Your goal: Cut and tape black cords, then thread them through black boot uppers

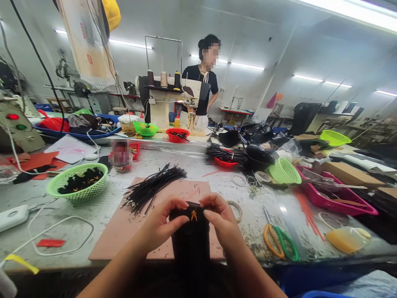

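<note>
Between my two hands is a black leather-like piece (pixel 190 242) with a small gold metal fitting (pixel 194 215) near its top. My left hand (pixel 169 217) pinches its upper left edge between thumb and fingers. Its upper right edge is pinched by my right hand (pixel 220 215) in the same way. The lower part hangs down toward my body and merges with dark clothing. Just beyond my left hand, a bundle of thin black cords (pixel 153 188) lies on a pinkish board (pixel 114 231).
Orange-and-green-handled scissors (pixel 281 240) and a tape roll (pixel 235 210) lie to the right, with a yellow liquid bottle (pixel 349 239) farther over. A green basket (pixel 77 194) of black pieces stands left. Behind are a sewing machine (pixel 173 93), a pink tray (pixel 338 205) and a standing person (pixel 201 78).
</note>
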The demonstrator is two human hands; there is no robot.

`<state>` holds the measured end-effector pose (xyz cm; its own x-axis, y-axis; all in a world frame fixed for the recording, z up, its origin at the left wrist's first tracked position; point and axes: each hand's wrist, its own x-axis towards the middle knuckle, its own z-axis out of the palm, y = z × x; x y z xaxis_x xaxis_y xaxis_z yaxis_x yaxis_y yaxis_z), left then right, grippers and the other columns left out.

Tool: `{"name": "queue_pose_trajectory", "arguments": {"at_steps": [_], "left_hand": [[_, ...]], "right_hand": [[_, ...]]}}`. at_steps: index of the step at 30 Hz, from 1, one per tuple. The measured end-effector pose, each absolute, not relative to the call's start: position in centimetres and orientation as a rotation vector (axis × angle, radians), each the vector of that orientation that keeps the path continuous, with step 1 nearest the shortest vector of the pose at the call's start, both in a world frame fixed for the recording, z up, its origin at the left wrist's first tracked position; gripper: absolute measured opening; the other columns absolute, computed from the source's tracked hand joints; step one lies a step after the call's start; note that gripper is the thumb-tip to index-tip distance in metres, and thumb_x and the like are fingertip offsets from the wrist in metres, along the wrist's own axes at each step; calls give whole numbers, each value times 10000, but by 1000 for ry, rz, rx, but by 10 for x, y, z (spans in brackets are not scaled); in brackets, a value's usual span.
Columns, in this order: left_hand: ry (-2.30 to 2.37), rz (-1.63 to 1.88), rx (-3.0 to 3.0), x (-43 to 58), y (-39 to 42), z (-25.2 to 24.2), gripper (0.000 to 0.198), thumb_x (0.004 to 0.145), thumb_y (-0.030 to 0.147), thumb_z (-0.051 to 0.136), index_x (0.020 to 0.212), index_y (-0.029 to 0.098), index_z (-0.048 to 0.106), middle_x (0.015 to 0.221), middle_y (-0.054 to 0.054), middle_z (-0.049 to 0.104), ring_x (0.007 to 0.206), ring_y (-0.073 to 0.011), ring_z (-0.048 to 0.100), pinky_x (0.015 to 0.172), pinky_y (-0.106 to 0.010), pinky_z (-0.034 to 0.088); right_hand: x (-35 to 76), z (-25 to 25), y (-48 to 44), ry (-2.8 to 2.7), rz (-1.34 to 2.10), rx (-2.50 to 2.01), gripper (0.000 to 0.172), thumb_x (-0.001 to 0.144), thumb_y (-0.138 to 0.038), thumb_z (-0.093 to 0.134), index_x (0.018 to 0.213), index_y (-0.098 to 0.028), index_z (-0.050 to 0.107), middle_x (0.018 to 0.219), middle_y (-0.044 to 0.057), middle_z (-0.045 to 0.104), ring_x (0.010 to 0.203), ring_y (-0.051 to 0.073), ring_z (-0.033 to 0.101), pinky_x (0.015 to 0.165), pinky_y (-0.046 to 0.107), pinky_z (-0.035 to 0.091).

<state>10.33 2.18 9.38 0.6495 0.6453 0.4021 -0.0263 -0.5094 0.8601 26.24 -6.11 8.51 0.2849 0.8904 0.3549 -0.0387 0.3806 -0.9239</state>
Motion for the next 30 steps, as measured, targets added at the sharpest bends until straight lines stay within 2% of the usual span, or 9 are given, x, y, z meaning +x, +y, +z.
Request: {"name": "queue_pose_trajectory", "arguments": {"at_steps": [5, 17, 24, 30], "left_hand": [[475, 932, 1935, 105, 21, 95, 133, 719, 236, 617, 845, 198, 592, 773, -23, 647, 746, -165, 611, 680, -269, 508], [446, 945, 1940, 106, 21, 93, 137, 728, 196, 610, 863, 212, 590, 791, -10, 645, 762, -150, 608, 703, -253, 497], [469, 935, 1922, 107, 22, 93, 136, 722, 205, 600, 857, 206, 587, 798, -16, 648, 768, -159, 603, 705, -263, 486], [553, 883, 1863, 106, 20, 94, 131, 707, 215, 599, 836, 199, 587, 826, -25, 643, 805, -172, 591, 753, -289, 474]], "right_hand": [[265, 86, -63, -1262, 649, -1112, 146, 736, -238, 521, 814, -195, 637, 753, 25, 601, 678, 154, 525, 630, 285, 417], [264, 86, -65, -1267, 616, -1149, 108, 738, -226, 518, 763, -191, 617, 689, 5, 562, 626, 137, 491, 587, 268, 392], [266, 84, -63, -1302, 573, -1076, 191, 776, -236, 507, 901, -208, 649, 859, 36, 565, 785, 165, 529, 674, 292, 416], [266, 86, -65, -1263, 618, -1105, 192, 776, -233, 519, 908, -226, 658, 931, 39, 540, 849, 174, 521, 715, 294, 416]]}}
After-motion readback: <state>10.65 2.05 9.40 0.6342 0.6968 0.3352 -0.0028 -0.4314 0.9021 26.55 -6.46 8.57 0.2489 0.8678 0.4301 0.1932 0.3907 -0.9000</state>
